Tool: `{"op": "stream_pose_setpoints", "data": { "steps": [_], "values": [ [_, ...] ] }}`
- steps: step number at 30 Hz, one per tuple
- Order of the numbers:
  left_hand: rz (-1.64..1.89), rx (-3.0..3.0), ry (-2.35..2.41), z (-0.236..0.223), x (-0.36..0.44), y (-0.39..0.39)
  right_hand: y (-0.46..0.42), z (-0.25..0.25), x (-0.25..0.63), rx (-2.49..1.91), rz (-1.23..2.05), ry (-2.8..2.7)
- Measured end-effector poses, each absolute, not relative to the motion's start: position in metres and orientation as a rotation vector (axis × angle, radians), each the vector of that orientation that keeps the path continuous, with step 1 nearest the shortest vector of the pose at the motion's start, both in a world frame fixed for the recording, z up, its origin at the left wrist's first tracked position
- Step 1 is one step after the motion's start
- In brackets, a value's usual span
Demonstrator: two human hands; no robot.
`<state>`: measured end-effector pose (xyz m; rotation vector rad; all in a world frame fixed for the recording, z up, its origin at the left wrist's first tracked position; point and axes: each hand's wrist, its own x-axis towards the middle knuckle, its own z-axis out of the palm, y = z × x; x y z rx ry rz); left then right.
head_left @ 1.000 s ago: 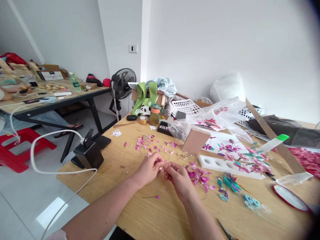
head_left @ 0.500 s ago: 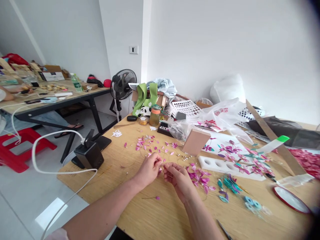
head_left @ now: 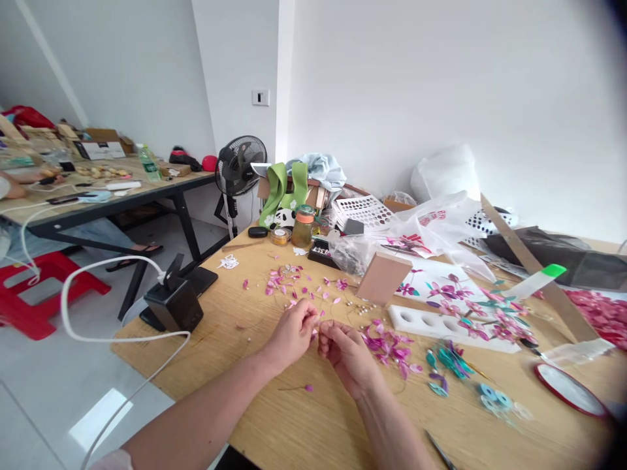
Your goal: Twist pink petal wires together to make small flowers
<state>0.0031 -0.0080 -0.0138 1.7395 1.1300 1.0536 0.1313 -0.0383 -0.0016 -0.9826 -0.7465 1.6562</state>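
My left hand [head_left: 295,331] is closed in a pinch above the wooden table [head_left: 274,424]. A small pink petal [head_left: 314,333] shows just under its fingertips. Close beside it, my right hand [head_left: 347,356] also pinches, fingertips almost meeting those of the left; whatever is between them is too small to make out. To the right of my right hand lies a heap of magenta petals [head_left: 392,349]. A single magenta bud on a thin stem [head_left: 308,388] rests nearer to me. Beyond the hands, loose pink petals [head_left: 281,279] and pearl-like beads [head_left: 362,308] are scattered.
A brown block [head_left: 383,279] stands behind a white foam strip [head_left: 426,321] with round holes. Teal thread [head_left: 453,360], scissors [head_left: 439,450] and a red-rimmed roll [head_left: 571,390] lie at right. A black charger [head_left: 175,305] with a white cable sits at the left edge.
My right hand has shifted very slightly left, closer to my left hand. Both hands keep their pinch; nothing else has visibly moved.
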Motion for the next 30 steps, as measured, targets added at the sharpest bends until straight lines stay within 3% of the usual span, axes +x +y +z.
{"op": "stream_pose_setpoints", "data": {
  "steps": [10,30],
  "values": [
    [1.01,1.537,1.072,-0.0052,0.0047,-0.0139,-0.0364,-0.0041,0.1353,-1.147,1.461,-0.844],
    [1.052,1.157,0.876,-0.0046,0.0113,-0.0116,-0.0373,0.0001,0.1336,-0.914,1.653,-0.597]
  ]
}}
